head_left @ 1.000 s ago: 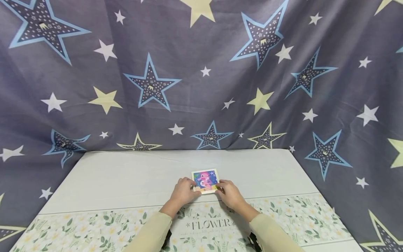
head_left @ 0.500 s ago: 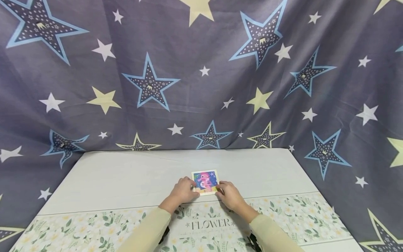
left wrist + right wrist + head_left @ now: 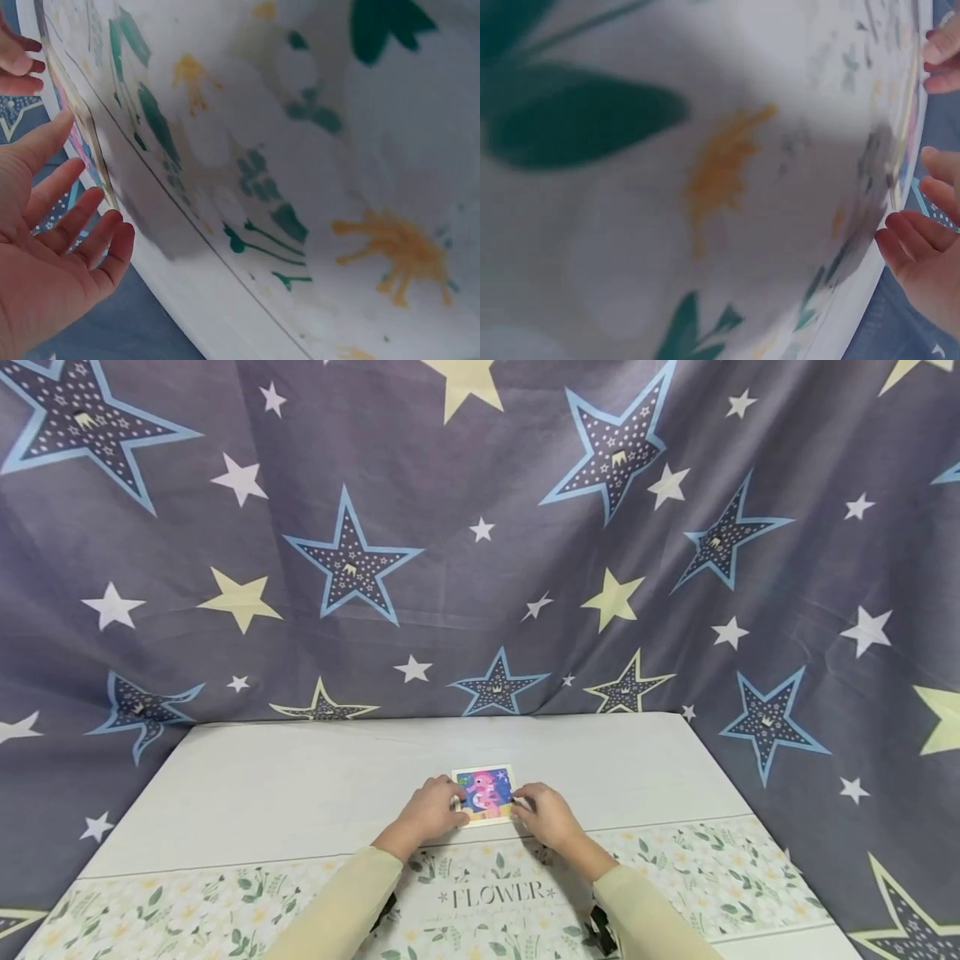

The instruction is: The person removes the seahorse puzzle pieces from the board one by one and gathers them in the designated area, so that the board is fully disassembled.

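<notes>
A small square picture board [image 3: 483, 789] with a light frame lies on the table. Its picture is a pink seahorse on blue with a sandy strip at the bottom. My left hand [image 3: 433, 808] is at the board's left edge, the thumb by its lower left corner. At the right edge is my right hand [image 3: 551, 814], fingertips close to the frame. Both wrist views show the fingers loosely bent and spread around the board [image 3: 94, 139], seen edge-on. Whether every fingertip touches the frame, I cannot tell.
A white table cover [image 3: 300, 785] carries a flower-printed band [image 3: 187, 902] with the word FLOWER along the near side. Behind and beside the table hangs a grey-purple curtain [image 3: 450, 610] printed with stars.
The whole head view has drifted slightly left. My left thumb has drawn back a little from the board's lower left corner. The board stays in about the same place on the table.
</notes>
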Demonstrator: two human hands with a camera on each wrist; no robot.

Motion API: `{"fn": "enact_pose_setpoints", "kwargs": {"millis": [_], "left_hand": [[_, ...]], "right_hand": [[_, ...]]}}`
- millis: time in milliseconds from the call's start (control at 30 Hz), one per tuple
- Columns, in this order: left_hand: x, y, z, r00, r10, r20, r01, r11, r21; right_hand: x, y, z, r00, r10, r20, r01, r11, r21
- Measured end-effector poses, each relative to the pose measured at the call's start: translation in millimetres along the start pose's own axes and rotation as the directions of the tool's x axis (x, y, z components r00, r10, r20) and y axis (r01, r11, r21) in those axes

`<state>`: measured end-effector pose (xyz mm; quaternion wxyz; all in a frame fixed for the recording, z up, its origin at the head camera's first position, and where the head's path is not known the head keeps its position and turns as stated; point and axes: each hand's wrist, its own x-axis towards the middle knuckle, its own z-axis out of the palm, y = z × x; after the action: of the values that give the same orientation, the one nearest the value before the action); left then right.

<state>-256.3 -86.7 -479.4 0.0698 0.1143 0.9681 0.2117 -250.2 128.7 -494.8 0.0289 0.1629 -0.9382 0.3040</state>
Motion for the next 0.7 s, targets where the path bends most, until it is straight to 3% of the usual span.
{"fn": "enact_pose_setpoints", "kwargs": {"millis": [333, 700], "left_hand": [[0.3, -5.1, 1.7, 0.998, 0.054, 0.007, -0.054, 0.998, -0.019], [0.9, -5.8, 3.3, 0.999, 0.034, 0.021, -0.034, 0.999, -0.010]], "right_hand": [[15.9, 0.7, -1.2, 0.993, 0.115, -0.021, -0.111, 0.986, 0.126], [30.5, 0.7, 3.3, 0.978, 0.208, -0.010, -0.203, 0.962, 0.183]]}}
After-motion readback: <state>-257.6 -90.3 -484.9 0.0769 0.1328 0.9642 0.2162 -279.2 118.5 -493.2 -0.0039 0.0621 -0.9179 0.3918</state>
